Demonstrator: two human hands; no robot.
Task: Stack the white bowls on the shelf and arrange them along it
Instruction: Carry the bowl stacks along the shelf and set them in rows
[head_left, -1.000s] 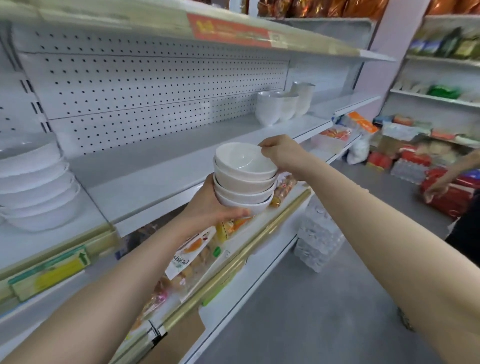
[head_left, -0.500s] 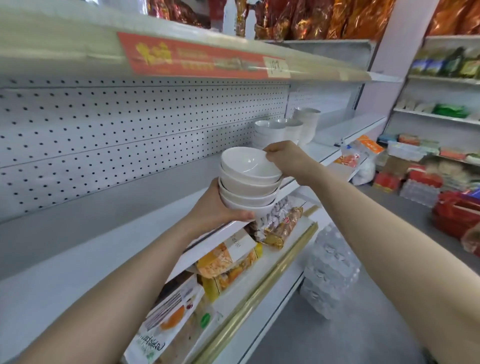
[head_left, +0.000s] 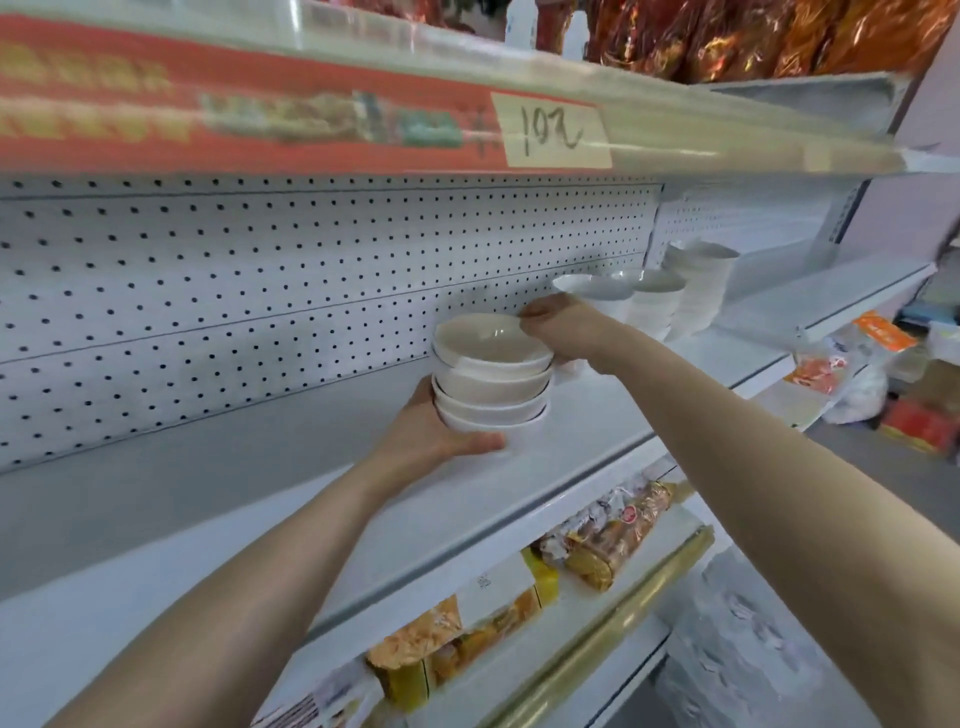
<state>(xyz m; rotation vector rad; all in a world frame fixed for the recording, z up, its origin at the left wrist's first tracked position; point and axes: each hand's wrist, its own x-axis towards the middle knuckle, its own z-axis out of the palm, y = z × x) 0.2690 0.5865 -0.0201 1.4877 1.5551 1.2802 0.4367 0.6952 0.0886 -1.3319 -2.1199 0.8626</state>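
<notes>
White bowls: four nested in one stack, glossy, ceramic by the look. The stack is over the middle of the shelf, its base at or just above the board; I cannot tell which.
Handling: probably heavy for its size, rigid, slick and easy to chip. The nested bowls could slide on each other if tilted.
Where to hold: under the foot of the lowest bowl, with a steadying touch on the top rim.
Left hand: cups the lowest bowl, thumb along its base.
Right hand: fingers pinch the top bowl's rim on its far side.
Further stacks: white bowls farther right along the shelf, near its back.
Pegboard: behind the shelf.
Snack packets: on the tier below the shelf.
</notes>
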